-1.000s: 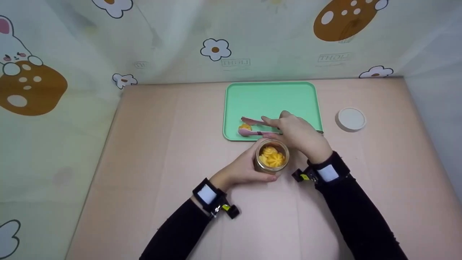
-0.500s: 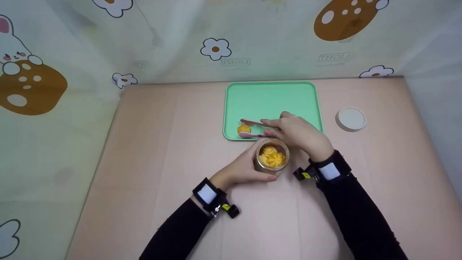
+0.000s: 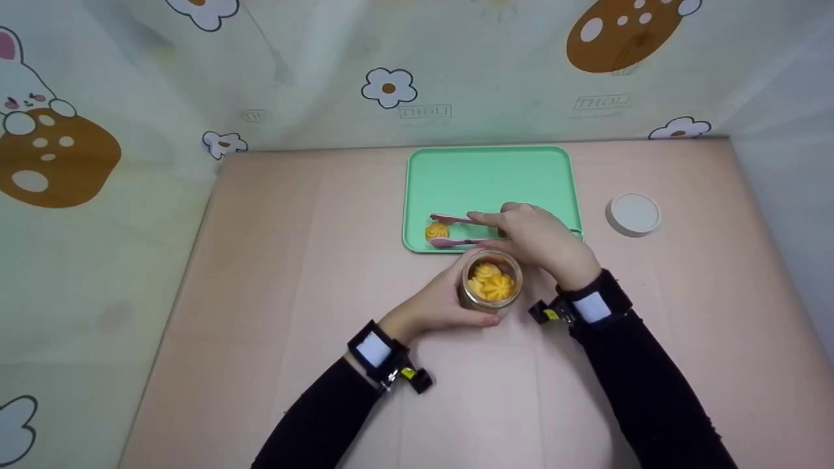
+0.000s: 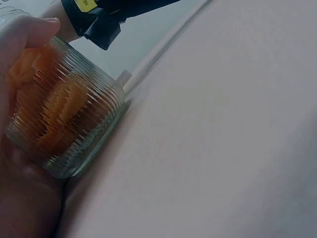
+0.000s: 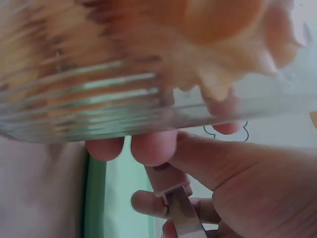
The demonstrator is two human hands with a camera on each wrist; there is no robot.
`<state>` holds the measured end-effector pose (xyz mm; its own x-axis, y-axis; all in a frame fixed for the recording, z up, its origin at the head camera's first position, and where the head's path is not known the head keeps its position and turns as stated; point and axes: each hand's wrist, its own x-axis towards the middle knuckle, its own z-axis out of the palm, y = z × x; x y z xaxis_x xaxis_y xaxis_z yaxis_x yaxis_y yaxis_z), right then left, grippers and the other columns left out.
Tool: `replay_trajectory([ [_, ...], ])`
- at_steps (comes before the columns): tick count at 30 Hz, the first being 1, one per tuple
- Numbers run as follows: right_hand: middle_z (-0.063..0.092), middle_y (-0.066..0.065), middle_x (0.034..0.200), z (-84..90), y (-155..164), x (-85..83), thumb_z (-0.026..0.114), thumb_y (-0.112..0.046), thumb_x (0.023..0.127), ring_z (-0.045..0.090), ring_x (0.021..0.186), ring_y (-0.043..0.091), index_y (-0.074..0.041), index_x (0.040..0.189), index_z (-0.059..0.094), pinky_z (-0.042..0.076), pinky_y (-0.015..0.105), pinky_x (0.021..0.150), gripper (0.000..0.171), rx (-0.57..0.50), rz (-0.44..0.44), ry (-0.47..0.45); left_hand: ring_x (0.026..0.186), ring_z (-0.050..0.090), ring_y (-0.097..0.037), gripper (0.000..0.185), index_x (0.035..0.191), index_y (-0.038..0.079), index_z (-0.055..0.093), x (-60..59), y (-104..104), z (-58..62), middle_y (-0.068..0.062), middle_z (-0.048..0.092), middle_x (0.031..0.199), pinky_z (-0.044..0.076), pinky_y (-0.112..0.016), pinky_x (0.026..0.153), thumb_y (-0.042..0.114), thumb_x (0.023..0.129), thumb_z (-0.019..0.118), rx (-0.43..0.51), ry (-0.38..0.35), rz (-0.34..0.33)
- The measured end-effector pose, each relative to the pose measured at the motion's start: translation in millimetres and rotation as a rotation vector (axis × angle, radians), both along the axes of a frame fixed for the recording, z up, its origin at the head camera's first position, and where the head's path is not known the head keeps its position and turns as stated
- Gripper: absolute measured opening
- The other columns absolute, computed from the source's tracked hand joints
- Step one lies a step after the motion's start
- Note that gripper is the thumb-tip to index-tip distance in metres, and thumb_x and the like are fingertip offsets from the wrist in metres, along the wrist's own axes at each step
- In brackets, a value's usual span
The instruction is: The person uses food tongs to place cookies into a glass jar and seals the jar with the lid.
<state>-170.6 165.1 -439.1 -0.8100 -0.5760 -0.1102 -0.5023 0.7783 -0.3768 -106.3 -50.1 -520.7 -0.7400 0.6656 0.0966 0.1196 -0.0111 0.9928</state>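
My left hand (image 3: 440, 303) grips a ribbed glass jar (image 3: 464, 301), which is uncapped and holds several yellow swirl-shaped cookies (image 3: 492, 284). With my right hand (image 3: 544, 238) I hold a pair of tongs (image 3: 456, 243) with pink tips; in the right wrist view the metal arm (image 5: 184, 213) of the tongs shows below the pink part. The tips lie on either side of a single swirl cookie (image 3: 437, 230) at the near left corner of the green tray (image 3: 488, 172). Whether both tips press on it cannot be told. The jar stands just in front of the tray's near edge.
A round white lid (image 3: 634, 214) lies on the pink tabletop (image 3: 313, 260) to the right of the tray. Behind the table hangs a printed curtain (image 3: 313, 78), which also runs down the left side.
The tongs' tips and the cookie between them have shifted slightly left on the tray. My left hand and the jar have stayed in place.
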Motion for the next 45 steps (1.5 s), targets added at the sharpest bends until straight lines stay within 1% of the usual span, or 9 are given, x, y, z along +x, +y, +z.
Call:
replay_trajectory([
  [6, 0.071, 0.02, 0.112, -3.2, -2.8, 0.2, 0.073, -0.039, 0.107, 0.068, 0.092, 0.034, -0.024, 0.159, 0.06, 0.059, 0.053, 0.083, 0.056, 0.023, -0.02, 0.016, 0.146, 0.051, -0.016, 0.102, 0.164, 0.024, 0.039, -1.4, 0.8, -0.4, 0.004, 0.055, 0.157, 0.036, -0.039, 0.128, 0.017, 0.08, 0.097, -0.002, 0.02, -0.004],
  [13, 0.073, 0.021, 0.107, -4.4, 6.4, -3.1, 0.074, -0.035, 0.107, 0.07, 0.086, 0.034, -0.019, 0.152, 0.067, 0.06, 0.054, 0.075, 0.048, -0.009, -0.013, 0.099, 0.145, 0.05, -0.015, 0.096, 0.16, 0.026, 0.042, -1.6, 1.4, -1.2, 0.008, 0.055, 0.155, 0.035, -0.04, 0.128, 0.023, 0.081, 0.096, -0.013, 0.029, -0.001],
  [22, 0.078, 0.022, 0.118, 6.9, 33.8, -13.4, 0.07, -0.029, 0.109, 0.074, 0.099, 0.038, -0.014, 0.146, 0.071, 0.06, 0.058, 0.082, 0.04, -0.022, -0.039, 0.069, 0.143, 0.052, -0.018, 0.094, 0.158, 0.019, 0.045, -1.3, 1.4, -1.7, 0.001, 0.057, 0.152, 0.038, -0.039, 0.127, 0.015, 0.08, 0.097, 0.019, 0.016, -0.006],
  [25, 0.08, 0.019, 0.119, 13.6, 43.6, -15.4, 0.069, -0.027, 0.11, 0.073, 0.095, 0.034, -0.014, 0.144, 0.073, 0.058, 0.054, 0.077, 0.037, -0.043, -0.065, 0.064, 0.143, 0.052, -0.018, 0.094, 0.158, 0.019, 0.046, -0.9, 1.4, -1.7, 0.001, 0.058, 0.151, 0.037, -0.04, 0.128, 0.013, 0.08, 0.098, 0.029, 0.011, -0.003],
  [28, 0.08, 0.017, 0.118, 20.5, 50.6, -14.7, 0.07, -0.028, 0.109, 0.068, 0.085, 0.028, -0.015, 0.144, 0.073, 0.051, 0.047, 0.067, 0.038, -0.043, -0.102, 0.057, 0.143, 0.052, -0.018, 0.094, 0.157, 0.022, 0.047, -0.9, 1.3, -2.3, 0.002, 0.058, 0.15, 0.037, -0.04, 0.128, 0.014, 0.079, 0.099, 0.028, 0.008, 0.009],
  [31, 0.079, 0.017, 0.112, 23.3, 51.3, -13.0, 0.072, -0.03, 0.108, 0.064, 0.082, 0.028, -0.016, 0.148, 0.07, 0.049, 0.045, 0.066, 0.042, -0.039, -0.113, 0.046, 0.143, 0.053, -0.018, 0.093, 0.156, 0.025, 0.048, -1.3, 0.8, -3.3, 0.004, 0.059, 0.15, 0.037, -0.041, 0.128, 0.015, 0.079, 0.099, 0.027, 0.011, 0.014],
  [36, 0.073, 0.018, 0.107, 16.5, 36.6, -10.3, 0.074, -0.037, 0.106, 0.068, 0.089, 0.031, -0.017, 0.154, 0.064, 0.057, 0.05, 0.075, 0.053, -0.055, -0.069, 0.023, 0.143, 0.052, -0.018, 0.093, 0.157, 0.022, 0.046, -1.2, -0.6, -4.8, 0.002, 0.058, 0.151, 0.037, -0.041, 0.128, 0.016, 0.081, 0.097, 0.02, 0.018, 0.007],
  [40, 0.073, 0.018, 0.111, 5.4, 20.7, -8.2, 0.073, -0.04, 0.107, 0.067, 0.093, 0.031, -0.018, 0.156, 0.063, 0.057, 0.05, 0.08, 0.055, -0.073, 0.009, 0.005, 0.143, 0.052, -0.018, 0.093, 0.159, 0.019, 0.044, -0.8, -0.8, -4.5, 0.001, 0.057, 0.152, 0.036, -0.04, 0.128, 0.016, 0.082, 0.096, 0.014, 0.024, 0.001],
  [45, 0.069, 0.019, 0.108, -3.1, 10.4, -4.4, 0.073, -0.037, 0.107, 0.063, 0.088, 0.031, -0.021, 0.156, 0.063, 0.056, 0.049, 0.079, 0.052, -0.054, 0.066, 0.013, 0.146, 0.05, -0.016, 0.103, 0.166, 0.022, 0.037, -0.8, -0.1, -4.2, 0.004, 0.054, 0.157, 0.034, -0.038, 0.128, 0.016, 0.081, 0.096, 0.006, 0.02, 0.0],
])
